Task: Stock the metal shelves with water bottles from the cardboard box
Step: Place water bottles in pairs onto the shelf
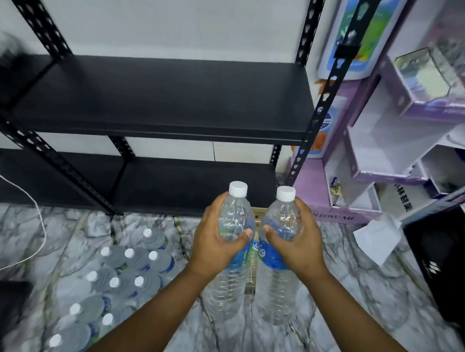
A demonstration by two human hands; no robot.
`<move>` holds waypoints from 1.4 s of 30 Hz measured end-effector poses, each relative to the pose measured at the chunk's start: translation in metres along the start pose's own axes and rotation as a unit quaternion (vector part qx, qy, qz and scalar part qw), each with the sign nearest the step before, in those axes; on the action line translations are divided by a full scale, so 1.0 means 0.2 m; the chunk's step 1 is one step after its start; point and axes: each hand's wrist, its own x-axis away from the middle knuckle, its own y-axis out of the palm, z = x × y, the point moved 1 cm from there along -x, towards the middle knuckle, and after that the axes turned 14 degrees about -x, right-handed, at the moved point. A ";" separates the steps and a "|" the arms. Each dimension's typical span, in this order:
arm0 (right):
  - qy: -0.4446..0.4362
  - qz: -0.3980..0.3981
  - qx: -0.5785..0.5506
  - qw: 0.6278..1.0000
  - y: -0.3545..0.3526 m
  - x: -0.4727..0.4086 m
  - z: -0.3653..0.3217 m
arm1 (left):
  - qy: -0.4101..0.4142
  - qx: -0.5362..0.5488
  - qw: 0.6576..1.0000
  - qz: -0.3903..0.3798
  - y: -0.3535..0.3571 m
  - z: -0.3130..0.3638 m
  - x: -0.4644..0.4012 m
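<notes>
My left grip [216, 240] wraps one water bottle [230, 257], my right grip [298, 242] another bottle [278, 260], both upright before the black metal shelves [162, 98].

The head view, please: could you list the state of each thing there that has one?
left hand: grips left bottle, upright, capped
right hand: grips right bottle, upright, capped
upper shelf: bare
lower shelf: bare where visible
floor bottles: standing, capped, grouped

Two clear white-capped bottles [232, 246] upright side by side, black metal shelves [162, 98] bare
</notes>
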 end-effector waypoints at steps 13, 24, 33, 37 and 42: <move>0.003 0.009 0.007 1.000 -0.02 0.19 -0.66 | -0.001 0.013 1.000 0.026 -0.37 0.49 0.20; -0.013 0.020 0.020 1.000 -0.05 0.30 -0.96 | 0.006 -0.001 1.000 0.025 -0.56 0.69 0.29; -0.043 0.023 0.030 0.998 -0.12 0.28 -1.18 | 0.052 -0.001 0.997 0.050 -0.69 0.94 0.28; -0.070 0.024 0.033 0.997 -0.16 0.25 -1.35 | 0.067 0.009 0.996 0.064 -0.75 1.08 0.26; -0.124 0.032 0.034 0.991 -0.22 0.22 -1.57 | 0.105 0.030 0.990 0.088 -0.82 1.29 0.24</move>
